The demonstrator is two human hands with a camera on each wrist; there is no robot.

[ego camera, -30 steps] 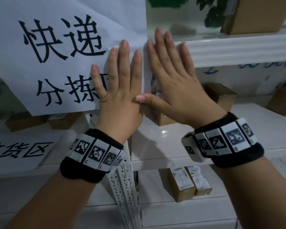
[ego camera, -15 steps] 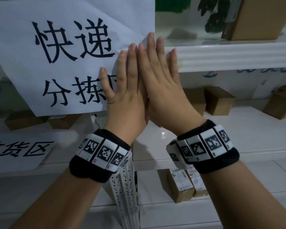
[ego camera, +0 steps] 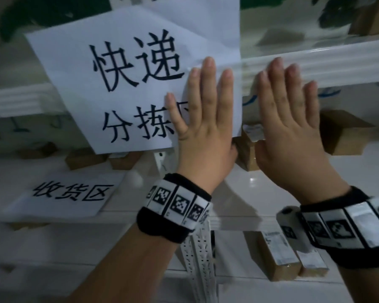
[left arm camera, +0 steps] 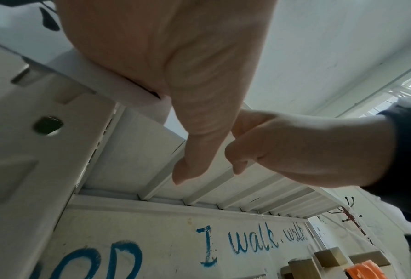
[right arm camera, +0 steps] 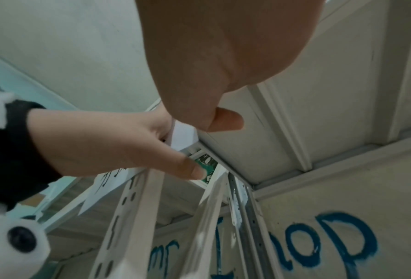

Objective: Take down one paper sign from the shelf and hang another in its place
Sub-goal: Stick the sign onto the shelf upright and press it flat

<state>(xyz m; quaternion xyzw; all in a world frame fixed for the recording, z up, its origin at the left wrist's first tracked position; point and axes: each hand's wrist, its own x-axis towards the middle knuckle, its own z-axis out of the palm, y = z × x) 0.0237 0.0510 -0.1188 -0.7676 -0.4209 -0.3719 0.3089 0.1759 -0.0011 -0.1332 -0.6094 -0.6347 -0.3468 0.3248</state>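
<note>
A white metal shelf carries a paper sign lying flat near the left edge of its middle board, with brown cardboard boxes toward the back and more boxes on the board below.

1. The left hand covers the last character of the hanging sign, at about 4 o'clock on the sheet; only its left stroke shows.
2. The sign's top edge is cut off at 12 o'clock of the head view.
3. The second sign lying on the lower shelf is soft with blur (its three characters still read).
4. In both wrist views the fingers are out of frame at 12 o'clock; only palm and thumb show.
5. Labels on the small boxes at 5 o'clock are too blurred to read.
6. The blue wall writing trails off unreadably at 3 o'clock.
</note>
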